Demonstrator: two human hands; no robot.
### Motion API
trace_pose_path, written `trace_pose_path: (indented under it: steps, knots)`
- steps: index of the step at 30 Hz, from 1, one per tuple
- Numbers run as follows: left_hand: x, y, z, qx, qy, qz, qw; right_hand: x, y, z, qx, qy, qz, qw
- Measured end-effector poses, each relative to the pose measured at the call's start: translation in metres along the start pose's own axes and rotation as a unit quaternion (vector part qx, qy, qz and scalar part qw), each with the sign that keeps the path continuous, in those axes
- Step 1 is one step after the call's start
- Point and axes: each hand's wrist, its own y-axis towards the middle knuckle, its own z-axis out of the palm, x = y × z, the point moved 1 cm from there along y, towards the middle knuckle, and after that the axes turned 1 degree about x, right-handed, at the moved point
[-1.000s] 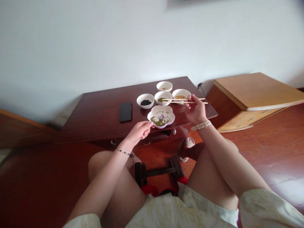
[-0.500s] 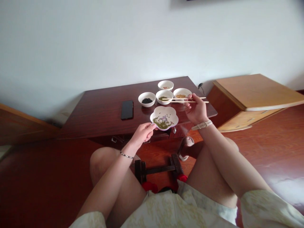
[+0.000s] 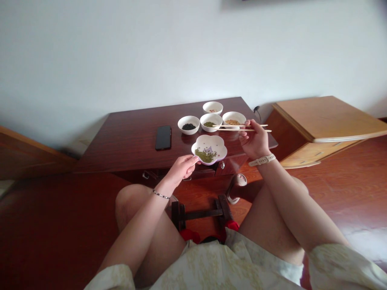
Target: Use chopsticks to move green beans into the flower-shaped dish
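My left hand (image 3: 183, 167) pinches the near-left rim of a white flower-shaped dish (image 3: 209, 149) that holds green beans near the front edge of a low dark wooden table (image 3: 130, 145). My right hand (image 3: 255, 141) is closed on a pair of wooden chopsticks (image 3: 238, 127), which point left with their tips over a small white bowl of green beans (image 3: 211, 122). Beside it stand a bowl of black beans (image 3: 188, 124), a bowl of yellow grains (image 3: 234, 119) and a further bowl (image 3: 212, 107) behind.
A black phone (image 3: 163, 137) lies flat on the table left of the bowls. A light wooden cabinet (image 3: 326, 121) stands to the right. A small dark stool (image 3: 199, 215) sits between my knees on the reddish wooden floor.
The right hand with the chopsticks has shifted slightly right. The left hand still holds the flower dish in about the same place.
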Motion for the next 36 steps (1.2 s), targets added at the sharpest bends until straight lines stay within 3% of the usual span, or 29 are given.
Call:
trace_pose_path:
  steps: [36]
  knots:
    - [0.003,-0.006,-0.007,0.011,-0.027,0.003,1.000,-0.005,-0.005,0.011,-0.003,-0.011,-0.001,1.000]
